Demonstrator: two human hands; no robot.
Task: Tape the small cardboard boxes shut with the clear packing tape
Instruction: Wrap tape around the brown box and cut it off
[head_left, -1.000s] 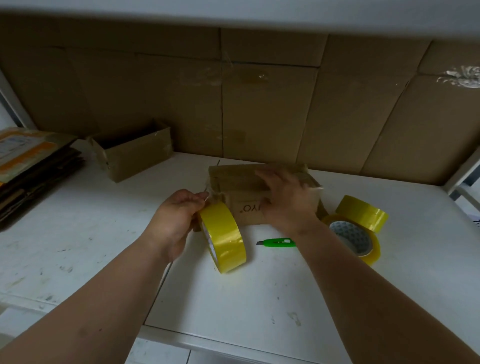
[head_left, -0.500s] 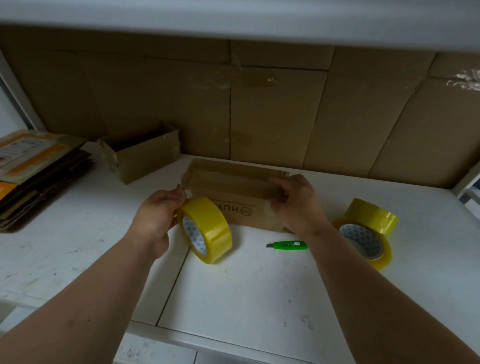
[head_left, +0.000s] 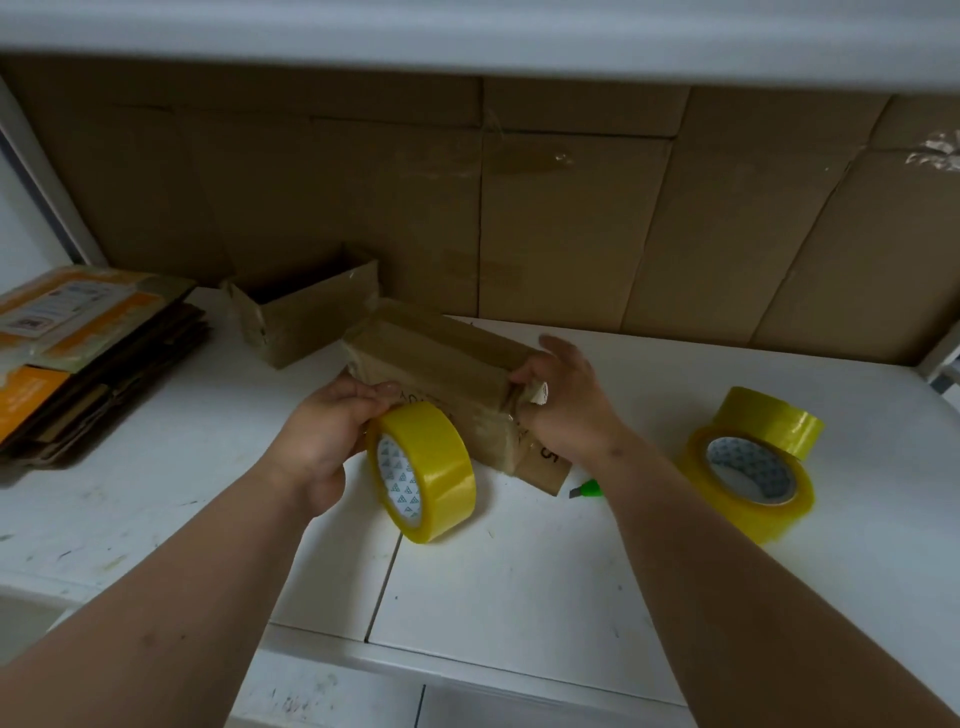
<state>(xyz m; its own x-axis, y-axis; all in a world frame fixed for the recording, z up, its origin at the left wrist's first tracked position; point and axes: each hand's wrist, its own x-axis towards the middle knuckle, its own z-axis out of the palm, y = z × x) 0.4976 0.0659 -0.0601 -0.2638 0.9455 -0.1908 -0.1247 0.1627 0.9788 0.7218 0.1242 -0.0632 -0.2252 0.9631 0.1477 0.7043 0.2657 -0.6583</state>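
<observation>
Against a cardboard-lined wall, on a white table (head_left: 519, 582), the left hand (head_left: 322, 441) curls around a yellow tape roll (head_left: 423, 473) just in front of a small closed cardboard box (head_left: 447, 374), whose right end the right hand (head_left: 566, 405) pinches between thumb and fingers.

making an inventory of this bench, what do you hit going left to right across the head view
stack of flattened cartons → open cardboard box → left hand → tape roll it holds → right hand on the box's right end → green cutter → two spare tape rolls
</observation>
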